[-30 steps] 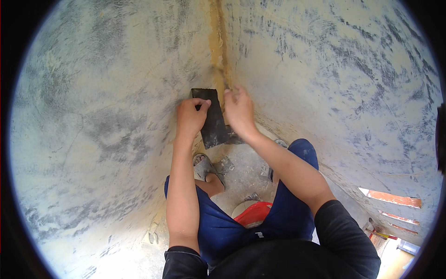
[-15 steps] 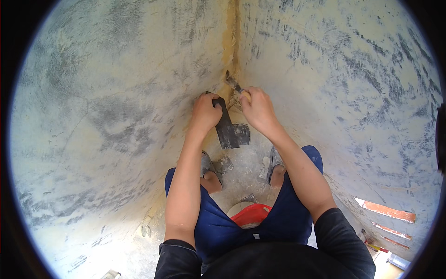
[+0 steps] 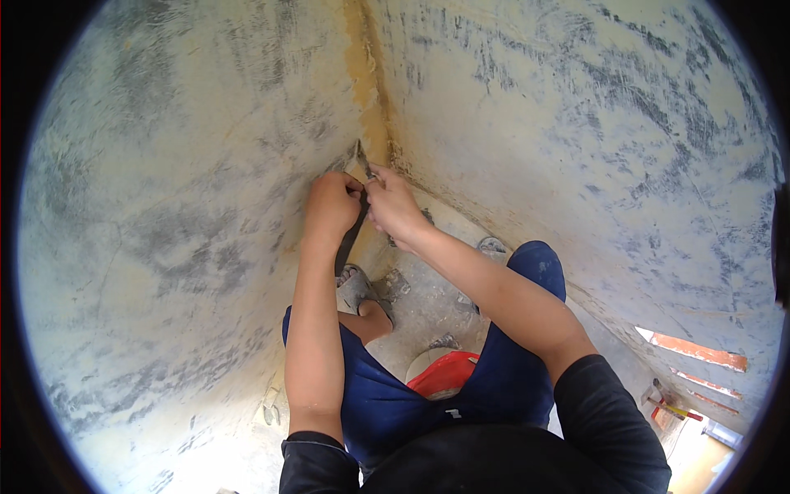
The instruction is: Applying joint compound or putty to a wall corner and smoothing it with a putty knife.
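Observation:
My left hand [image 3: 332, 206] is closed on a dark flat strip [image 3: 352, 235], seen nearly edge-on and hanging toward my left foot. Closed round a small scraper [image 3: 360, 155], my right hand [image 3: 393, 204] is right beside my left. The scraper's narrow dark blade points up at the left wall, close to the corner; my fingers hide most of its handle. A yellow-brown band of coating [image 3: 362, 74] runs down the corner where the two walls meet, just above both hands.
Pale walls with dark smears rise on the left [image 3: 164, 206] and right [image 3: 568, 148]. My sandalled feet stand on a dusty floor [image 3: 428, 288]. A red and white object [image 3: 444, 373] sits between my legs. At right are slots showing orange brick [image 3: 695, 350] and a yellow-red tool [image 3: 679, 412].
Both hands have come together, the right one moving left and slightly down. The scraper's blade has shifted from the corner to the left wall. The dark strip has turned edge-on. The view has swung right.

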A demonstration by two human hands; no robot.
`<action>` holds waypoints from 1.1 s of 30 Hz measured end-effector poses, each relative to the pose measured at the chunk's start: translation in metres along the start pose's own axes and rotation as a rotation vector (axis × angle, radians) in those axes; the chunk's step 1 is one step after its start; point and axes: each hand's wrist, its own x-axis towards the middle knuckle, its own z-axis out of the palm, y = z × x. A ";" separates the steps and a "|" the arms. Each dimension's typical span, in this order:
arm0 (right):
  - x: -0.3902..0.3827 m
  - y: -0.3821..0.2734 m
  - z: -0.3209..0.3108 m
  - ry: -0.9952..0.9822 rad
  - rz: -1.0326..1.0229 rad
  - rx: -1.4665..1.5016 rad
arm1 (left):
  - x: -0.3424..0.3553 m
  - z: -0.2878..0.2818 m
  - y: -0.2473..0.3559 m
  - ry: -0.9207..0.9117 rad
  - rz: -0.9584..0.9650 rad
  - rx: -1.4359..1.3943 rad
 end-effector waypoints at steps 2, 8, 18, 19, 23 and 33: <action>-0.005 0.000 0.011 0.021 -0.010 0.008 | -0.002 -0.004 -0.004 0.004 -0.016 0.021; 0.013 0.022 0.029 0.113 -0.085 -0.027 | -0.001 -0.012 -0.004 0.049 -0.025 0.045; 0.034 0.036 0.044 0.240 -0.102 -0.004 | -0.004 -0.021 -0.014 0.056 -0.029 0.072; 0.031 0.036 0.046 0.236 -0.098 -0.005 | -0.007 -0.022 -0.015 0.055 -0.035 0.073; 0.059 0.051 0.030 0.320 -0.202 -0.082 | -0.005 -0.024 -0.004 0.041 -0.045 0.080; 0.054 0.044 0.036 0.315 -0.147 -0.030 | -0.006 -0.023 -0.012 0.050 -0.067 0.088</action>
